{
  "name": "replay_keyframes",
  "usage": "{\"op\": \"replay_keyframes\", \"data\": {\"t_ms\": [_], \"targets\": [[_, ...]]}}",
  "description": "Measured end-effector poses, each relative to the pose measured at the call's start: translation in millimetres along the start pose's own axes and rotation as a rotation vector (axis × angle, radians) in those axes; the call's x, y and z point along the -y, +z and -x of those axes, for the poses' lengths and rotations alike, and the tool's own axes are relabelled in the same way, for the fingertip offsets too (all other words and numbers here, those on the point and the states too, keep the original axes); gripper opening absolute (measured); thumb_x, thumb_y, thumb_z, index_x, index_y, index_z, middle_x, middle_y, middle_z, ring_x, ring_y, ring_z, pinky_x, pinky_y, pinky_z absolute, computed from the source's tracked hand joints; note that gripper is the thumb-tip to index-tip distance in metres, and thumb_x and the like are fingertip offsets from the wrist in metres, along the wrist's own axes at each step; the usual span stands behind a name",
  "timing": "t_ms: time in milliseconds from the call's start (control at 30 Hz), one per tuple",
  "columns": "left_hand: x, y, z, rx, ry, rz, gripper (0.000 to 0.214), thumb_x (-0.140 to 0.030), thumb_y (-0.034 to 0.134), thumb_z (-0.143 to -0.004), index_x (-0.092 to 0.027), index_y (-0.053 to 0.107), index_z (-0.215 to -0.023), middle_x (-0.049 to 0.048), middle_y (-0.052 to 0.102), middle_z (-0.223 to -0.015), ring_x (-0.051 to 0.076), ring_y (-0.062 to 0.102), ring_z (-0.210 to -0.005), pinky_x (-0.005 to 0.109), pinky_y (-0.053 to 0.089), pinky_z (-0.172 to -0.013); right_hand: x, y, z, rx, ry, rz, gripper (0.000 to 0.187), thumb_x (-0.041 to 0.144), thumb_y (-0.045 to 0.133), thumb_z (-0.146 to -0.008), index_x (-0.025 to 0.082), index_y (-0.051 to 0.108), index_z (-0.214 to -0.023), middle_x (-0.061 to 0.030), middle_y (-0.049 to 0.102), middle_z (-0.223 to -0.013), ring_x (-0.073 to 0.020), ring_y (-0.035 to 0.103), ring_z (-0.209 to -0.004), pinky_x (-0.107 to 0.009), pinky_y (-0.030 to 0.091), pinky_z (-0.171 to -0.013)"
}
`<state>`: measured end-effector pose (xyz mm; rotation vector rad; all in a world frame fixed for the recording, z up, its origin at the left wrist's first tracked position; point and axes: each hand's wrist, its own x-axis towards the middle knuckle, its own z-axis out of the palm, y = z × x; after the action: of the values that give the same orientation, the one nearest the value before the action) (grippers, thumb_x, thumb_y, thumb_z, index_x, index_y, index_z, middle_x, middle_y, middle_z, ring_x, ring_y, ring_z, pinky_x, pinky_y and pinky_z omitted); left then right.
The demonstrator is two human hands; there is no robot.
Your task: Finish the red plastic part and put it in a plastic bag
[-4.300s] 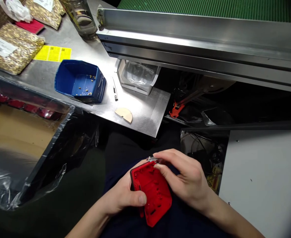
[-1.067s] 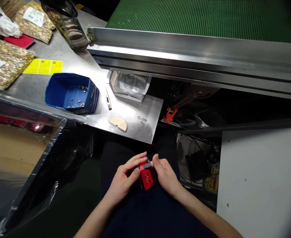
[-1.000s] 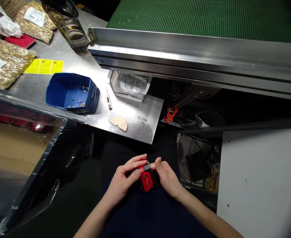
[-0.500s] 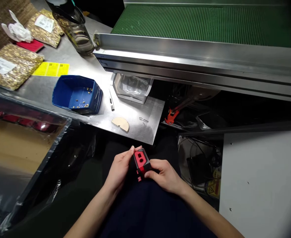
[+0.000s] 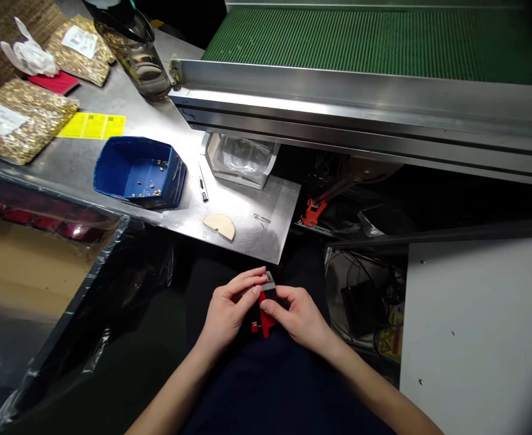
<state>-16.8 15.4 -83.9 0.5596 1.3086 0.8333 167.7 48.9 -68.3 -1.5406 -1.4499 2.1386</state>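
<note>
Both my hands hold a small red-and-black plastic device (image 5: 266,314) above my lap, its exact kind unclear. My left hand (image 5: 230,308) grips it from the left, fingertips over its top and thumb on the near side. On the other side, my right hand (image 5: 300,317) is closed on it, with the thumb pressed on the red part. A small red piece (image 5: 254,327) sticks out low on the left of the device. Just beyond my hands, on the metal table (image 5: 257,241), lie a pale half-round disc (image 5: 219,226) and a small thin metal tool (image 5: 262,218).
A blue bin (image 5: 134,172) with several small brass-coloured parts, a utility knife (image 5: 203,184) and a grey tray (image 5: 243,160) stand on the table. A green conveyor (image 5: 338,45) runs behind. A plastic-lined box (image 5: 30,260) is at left, a white panel (image 5: 474,320) at right.
The device has been turned, so its red face with the holes no longer shows and a narrow side faces up. My left fingers have moved over its top.
</note>
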Motion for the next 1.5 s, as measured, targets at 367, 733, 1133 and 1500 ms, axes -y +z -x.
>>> {"op": "replay_keyframes", "data": {"t_ms": [367,733,1133,1500], "targets": [[8,11.2,-5,-0.08,-0.33,0.432,0.056,-0.056,0.062,-0.096,-0.01,0.072,-0.126,0.0177,0.07,-0.122,0.032,0.066,-0.116,0.042,0.05,-0.106,10,9,2,-0.047,0.022,0.145,0.036,0.047,0.064,-0.095,0.013,0.075,-0.093,-0.005,0.067,-0.08,-0.0149,0.058,-0.07,-0.027,0.042,-0.064],[18,-3.1,4,0.079,-0.123,0.267,0.025,-0.039,0.064,-0.097,-0.032,0.074,-0.119,0.0028,0.051,-0.152,0.028,0.051,-0.139,0.039,0.041,-0.118,1,5,-3,0.07,0.009,-0.05,0.038,0.052,0.061,-0.099,0.017,0.072,-0.107,-0.0041,0.067,-0.09,-0.0184,0.065,-0.088,-0.03,0.051,-0.082],[21,2.6,23,0.089,0.035,-0.131,0.077,-0.035,0.074,-0.091,-0.031,0.036,-0.158,0.0035,0.032,-0.164,0.021,0.036,-0.151,0.033,0.037,-0.125,18,3,2,-0.136,-0.215,0.155,0.027,0.035,0.056,-0.104,0.03,0.067,-0.128,0.0041,0.061,-0.135,-0.0109,0.05,-0.134,-0.027,0.038,-0.118],[29,1.7,28,0.029,-0.091,-0.173,0.083,-0.04,0.075,-0.087,-0.027,0.034,-0.159,-0.0005,0.047,-0.157,0.013,0.048,-0.142,0.023,0.04,-0.121,17,16,-5,-0.198,-0.241,0.166,0.023,0.026,0.056,-0.102,0.023,0.075,-0.116,0.002,0.068,-0.124,-0.0106,0.059,-0.122,-0.026,0.045,-0.111]]}}
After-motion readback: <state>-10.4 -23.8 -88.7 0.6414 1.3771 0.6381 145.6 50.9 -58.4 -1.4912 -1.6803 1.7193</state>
